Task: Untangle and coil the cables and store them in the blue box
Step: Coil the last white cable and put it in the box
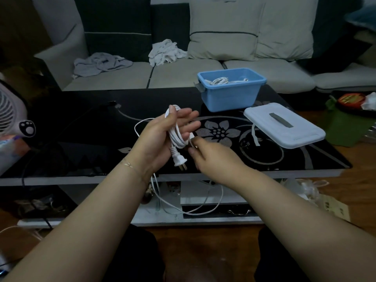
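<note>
A white power cable [176, 137] is wound in several loops around my left hand [160, 137], which is raised above the black table with its fingers stretched out and its thumb over the loops. The cable's plug [180, 160] hangs below the palm. My right hand [213, 157] pinches the cable's free strand just right of the coil. The rest of the strand [203, 211] droops below the table's front edge. The blue box [230, 98] stands open at the table's far side with coiled white cables [219, 80] inside.
The box's pale lid [284, 127] lies on the glass table [91, 129] to the right of my hands. A dark cable [67, 127] runs across the table's left part. A fan [10, 117] stands at far left; a sofa with cloths lies behind.
</note>
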`<state>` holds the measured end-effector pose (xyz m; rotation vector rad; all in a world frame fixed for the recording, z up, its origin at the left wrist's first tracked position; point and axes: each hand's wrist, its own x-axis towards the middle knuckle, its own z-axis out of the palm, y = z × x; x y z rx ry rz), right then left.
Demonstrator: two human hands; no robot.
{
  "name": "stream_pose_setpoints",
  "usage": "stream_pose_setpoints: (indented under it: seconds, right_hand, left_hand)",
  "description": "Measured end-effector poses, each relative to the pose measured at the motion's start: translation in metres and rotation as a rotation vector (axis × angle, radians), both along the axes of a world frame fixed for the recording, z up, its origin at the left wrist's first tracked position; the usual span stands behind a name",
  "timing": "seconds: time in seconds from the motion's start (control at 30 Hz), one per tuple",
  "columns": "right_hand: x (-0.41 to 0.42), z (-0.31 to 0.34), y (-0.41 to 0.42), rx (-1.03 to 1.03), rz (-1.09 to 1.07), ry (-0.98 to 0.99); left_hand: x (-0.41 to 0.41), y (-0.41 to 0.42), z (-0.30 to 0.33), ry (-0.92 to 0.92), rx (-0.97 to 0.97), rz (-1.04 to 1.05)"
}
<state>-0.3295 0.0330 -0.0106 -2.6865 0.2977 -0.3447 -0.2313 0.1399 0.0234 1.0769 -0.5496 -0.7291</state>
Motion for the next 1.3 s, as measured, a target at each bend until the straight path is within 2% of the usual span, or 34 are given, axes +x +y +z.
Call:
stream_pose_setpoints:
  seconds: [0.2,0.33,0.57,0.7,1.03,1.2,1.3]
  right_hand:
    - [-0.004,0.003,0.005,-0.035,0.074,0.072]
    - [-0.007,0.010,0.006,0.036,0.111,0.130]
    - [-0.013,0.020,-0.008,0.247,0.163,-0.005]
    - [-0.014,0.024,-0.015,0.331,0.208,-0.036]
    - [-0.021,0.031,-0.015,0.181,0.208,-0.011]
    - [-0.024,0.032,-0.010,0.029,0.171,-0.004]
    - [-0.024,0.033,-0.016,-0.072,0.124,-0.058]
  left_hand:
    - [-0.005,-0.003,-0.001,-0.098,0.068,0.065]
    - [-0.009,-0.006,-0.003,-0.354,0.245,0.134]
    - [-0.002,0.000,-0.006,-0.618,0.467,0.091]
    - [-0.004,-0.003,-0.006,-0.576,0.454,0.024]
    - [0.001,-0.003,-0.006,-0.458,0.295,0.076]
    - [-0.001,-0.005,-0.013,-0.645,0.442,0.063]
    - [-0.008,-0.004,-0.009,-0.724,0.460,-0.044]
